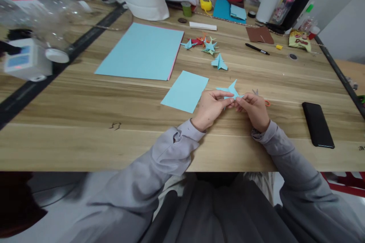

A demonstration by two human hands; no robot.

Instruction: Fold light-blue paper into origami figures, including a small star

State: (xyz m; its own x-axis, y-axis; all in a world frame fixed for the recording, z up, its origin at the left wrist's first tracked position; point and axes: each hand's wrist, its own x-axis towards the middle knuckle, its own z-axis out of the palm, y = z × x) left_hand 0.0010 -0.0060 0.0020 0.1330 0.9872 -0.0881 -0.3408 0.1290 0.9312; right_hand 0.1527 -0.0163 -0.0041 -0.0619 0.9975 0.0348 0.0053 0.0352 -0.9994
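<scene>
Between my fingertips is a light blue folded paper figure (233,89) with pointed arms, held just above the table near its front. My left hand (211,105) pinches its lower left side, and my right hand (253,108) pinches the lower right. The fingertips of both hands nearly meet and hide part of the folds. Scissors with orange handles (267,103) lie partly behind my right hand. A loose light blue sheet (186,90) rests flat beside my left hand. Farther back stands another folded blue paper piece (219,62).
A stack of large blue sheets (145,51) lies left of several small folded paper figures (210,46). A black phone (318,124) is at the right, with a pen (257,48) farther back. Plastic bottles (54,22) and a white device (27,60) occupy the left.
</scene>
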